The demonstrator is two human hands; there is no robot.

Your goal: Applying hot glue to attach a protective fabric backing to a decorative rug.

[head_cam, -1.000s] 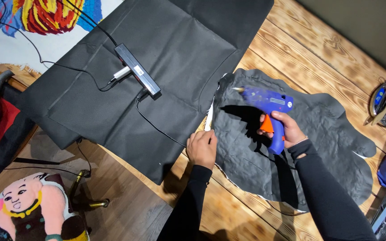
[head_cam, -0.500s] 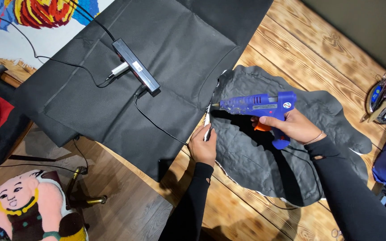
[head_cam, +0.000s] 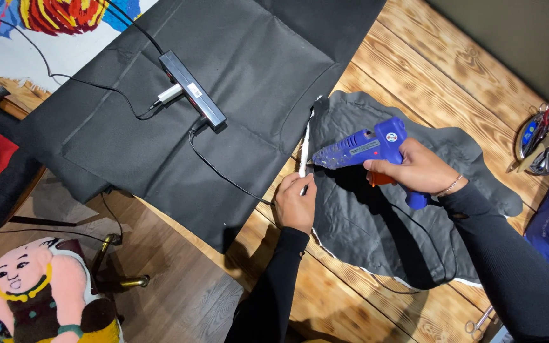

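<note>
overhead, right hand [head_cam: 414, 168] grips glue gun [head_cam: 366, 147], left hand [head_cam: 297, 202] pinches rug edge [head_cam: 304, 149] on wooden table [head_cam: 433, 70].

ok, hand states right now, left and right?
Left hand: closed, pinching a white glue stick.
Right hand: closed around the blue glue gun, nozzle near the stick.

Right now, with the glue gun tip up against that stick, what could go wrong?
1. The left hand pinches the white glue stick close under the nozzle of the blue glue gun held by the right hand; a hot drip could reach the fingers.
2. Glue may fall on the dark grey backing or the black fabric beside it.
3. The gun's cord trails across the backing and could snag.
</note>
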